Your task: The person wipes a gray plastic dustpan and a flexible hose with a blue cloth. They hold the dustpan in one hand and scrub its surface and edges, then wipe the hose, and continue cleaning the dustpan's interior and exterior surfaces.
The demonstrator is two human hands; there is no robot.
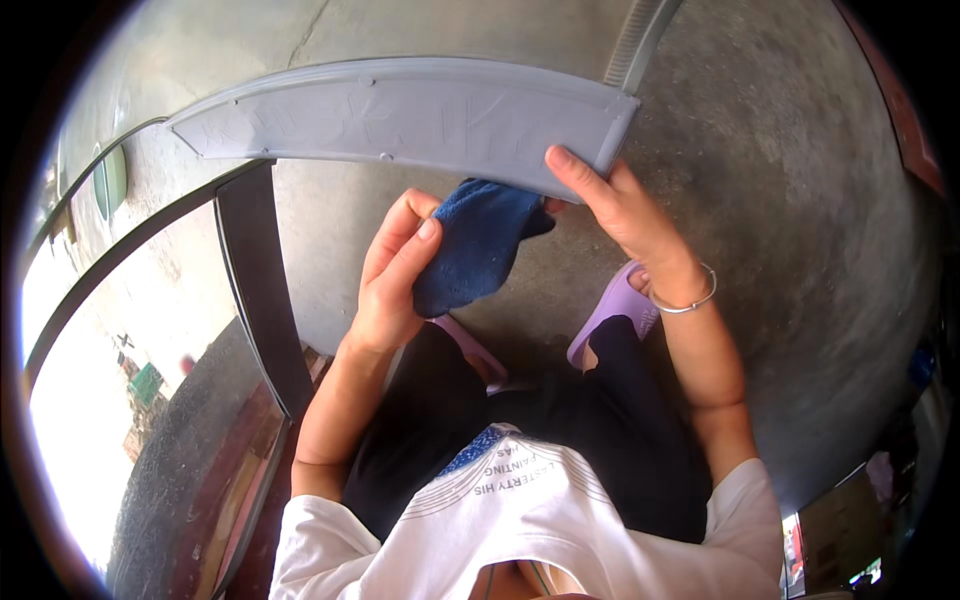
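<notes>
My left hand (pixel 397 274) grips a dark blue cloth (pixel 476 247) between thumb and fingers. The cloth hangs just below the near edge of a long grey panel (pixel 420 112), and its upper part meets that edge. At the panel's right end, my right hand (pixel 622 199) has its thumb on the upper face, with the other fingers mostly hidden underneath. One right fingertip shows beside the cloth. Scuffs and a few small round studs mark the panel's face. A ribbed grey strip (pixel 637 49) runs away from its far right corner.
A dark upright frame (pixel 255 277) with a curved-looking rail stands at my left, near a bright opening. Beneath me lies a concrete floor (pixel 757 187). My feet wear purple slippers (pixel 611 315). A pale green round object (pixel 110 182) is at the far left.
</notes>
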